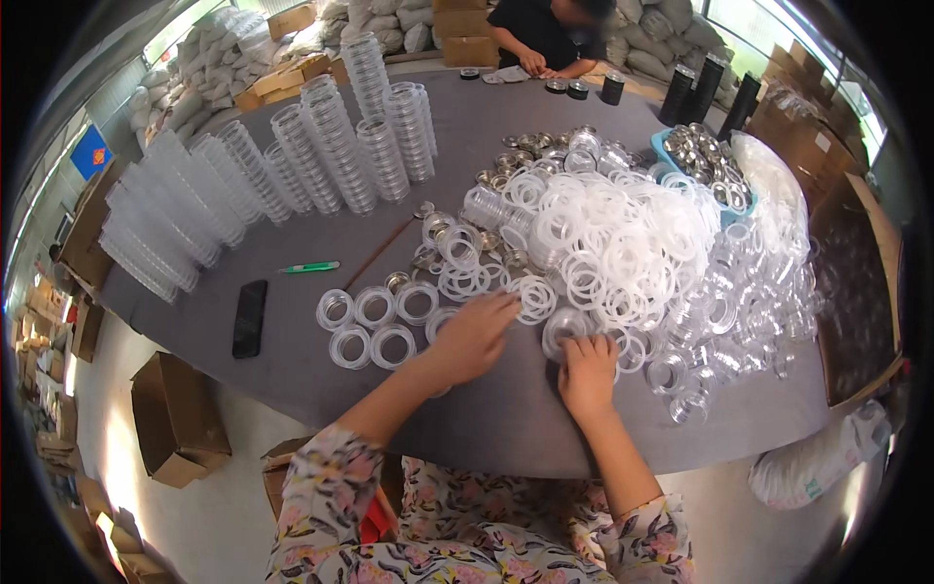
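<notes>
My right hand (589, 375) closes its fingers over the rim of a clear round plastic jar (563, 328) on the table, at the near edge of a heap of white plastic rings (628, 238). My left hand (477, 339) reaches in with its fingers drawn together, their tips beside a loose ring (534, 298); whatever they pinch is hidden. Just left of that wrist stand several clear jars (392, 346) in two short rows, one partly covered by the hand. Silvery metal lids (516, 238) lie scattered behind and among the rings.
Tall stacks of clear jars (331, 146) line the far left. A phone (250, 318), a green cutter (309, 267) and a thin brown stick (379, 251) lie leftward. At right are loose clear jars (725, 311) and a blue basket (741, 206) of lids. A person (545, 39) works opposite.
</notes>
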A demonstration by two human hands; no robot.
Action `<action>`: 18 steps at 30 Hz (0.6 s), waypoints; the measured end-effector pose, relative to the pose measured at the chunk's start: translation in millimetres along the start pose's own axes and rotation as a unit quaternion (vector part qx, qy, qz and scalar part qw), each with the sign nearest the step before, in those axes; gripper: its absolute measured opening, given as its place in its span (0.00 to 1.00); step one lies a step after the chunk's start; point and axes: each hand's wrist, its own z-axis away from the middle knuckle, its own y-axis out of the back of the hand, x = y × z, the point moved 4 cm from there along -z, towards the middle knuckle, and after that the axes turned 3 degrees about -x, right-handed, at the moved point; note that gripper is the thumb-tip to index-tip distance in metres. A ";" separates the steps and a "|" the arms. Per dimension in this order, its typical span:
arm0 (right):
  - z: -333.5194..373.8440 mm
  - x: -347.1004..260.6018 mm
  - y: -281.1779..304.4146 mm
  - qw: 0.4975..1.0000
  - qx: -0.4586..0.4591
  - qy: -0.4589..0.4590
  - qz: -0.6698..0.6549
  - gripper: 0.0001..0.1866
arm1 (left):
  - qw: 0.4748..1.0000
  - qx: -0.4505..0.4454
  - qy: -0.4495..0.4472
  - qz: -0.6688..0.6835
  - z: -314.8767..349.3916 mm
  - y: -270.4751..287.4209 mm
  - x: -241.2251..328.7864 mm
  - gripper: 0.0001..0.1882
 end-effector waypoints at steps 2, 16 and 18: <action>-5.8 -2.7 4.9 0.996 -0.071 0.022 -0.040 0.17 | 0.992 -0.078 0.006 -0.095 -33.6 -35.5 -2.3 0.23; 17.2 -32.2 50.1 0.984 0.060 0.120 -0.120 0.13 | 0.988 -0.065 0.021 -0.140 4.9 -66.0 -7.1 0.04; 39.2 -51.4 55.5 0.978 0.017 0.174 -0.117 0.13 | 0.990 -0.047 0.038 -0.129 5.6 -63.2 -12.2 0.03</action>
